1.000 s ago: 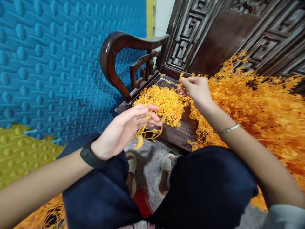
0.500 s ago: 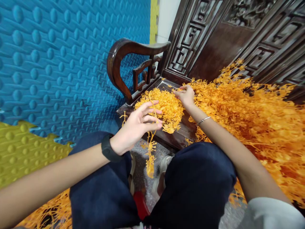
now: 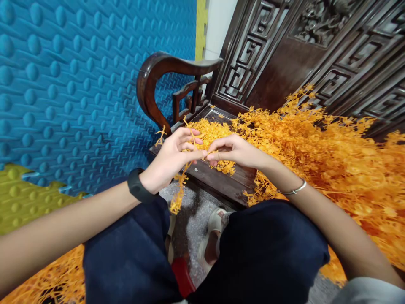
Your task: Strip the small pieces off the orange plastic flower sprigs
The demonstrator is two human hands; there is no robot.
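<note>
My left hand (image 3: 172, 158), with a black band at the wrist, grips an orange plastic sprig (image 3: 177, 194) that hangs down from its fingers. My right hand (image 3: 232, 150), a thin silver bangle on its wrist, has come up against the left one and pinches the same sprig at its fingertips. Both hands hover over the front edge of a dark carved wooden chair seat (image 3: 221, 181). A small heap of yellow-orange bits (image 3: 211, 131) lies on the seat just behind the hands.
A large pile of orange sprigs (image 3: 332, 160) covers the right of the seat. The chair's curved armrest (image 3: 164, 71) stands at left before a blue studded foam wall (image 3: 79, 76). More orange sprigs (image 3: 47, 278) lie on the floor at lower left. My knees in dark trousers (image 3: 272, 245) fill the foreground.
My right hand left the heap on the seat and came back to meet my left hand. The left hand rose a little with the sprig.
</note>
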